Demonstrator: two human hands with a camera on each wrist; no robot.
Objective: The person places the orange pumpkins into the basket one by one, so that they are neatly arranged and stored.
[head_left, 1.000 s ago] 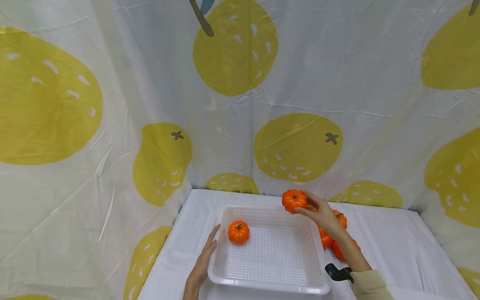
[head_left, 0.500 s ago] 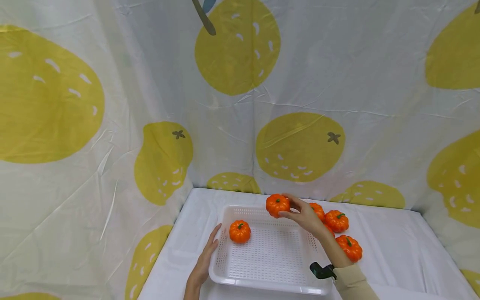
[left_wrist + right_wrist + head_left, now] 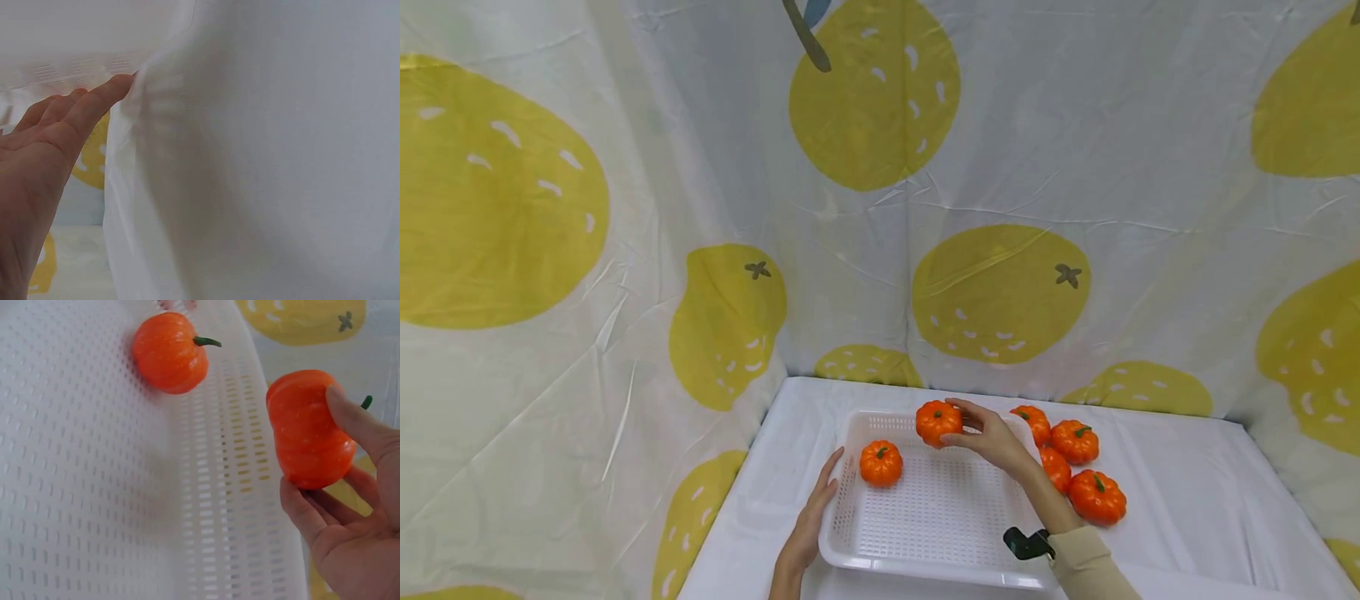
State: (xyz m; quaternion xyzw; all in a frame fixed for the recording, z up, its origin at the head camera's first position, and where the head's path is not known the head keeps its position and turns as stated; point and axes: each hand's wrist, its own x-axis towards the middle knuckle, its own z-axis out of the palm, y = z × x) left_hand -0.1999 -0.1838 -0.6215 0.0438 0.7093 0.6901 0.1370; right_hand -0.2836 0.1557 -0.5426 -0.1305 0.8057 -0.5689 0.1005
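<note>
My right hand point(image 3: 992, 437) pinches a small orange pumpkin point(image 3: 938, 423) between thumb and fingers, over the far part of a white perforated plastic basket point(image 3: 940, 577). In the right wrist view the held pumpkin point(image 3: 310, 430) shows its green stem pointing away from the basket. A second pumpkin point(image 3: 881, 463) sits inside the basket toward its left wall. My left hand point(image 3: 808, 521) lies along the basket's left side, fingers straight against the outer wall. The left wrist view shows the extended fingers point(image 3: 100, 103) at the basket's edge, beside white cloth.
Several more orange pumpkins point(image 3: 1097, 497) are grouped on the white tablecloth point(image 3: 1180, 517) just right of the basket. A white curtain point(image 3: 842, 275) printed with yellow fruit hangs behind and at the sides. A black device point(image 3: 1028, 544) is strapped at the right wrist.
My right hand has carried its pumpkin leftward, from the basket's far right corner to above its far middle, uncovering the pumpkins on the right. The left hand stays at the basket's side.
</note>
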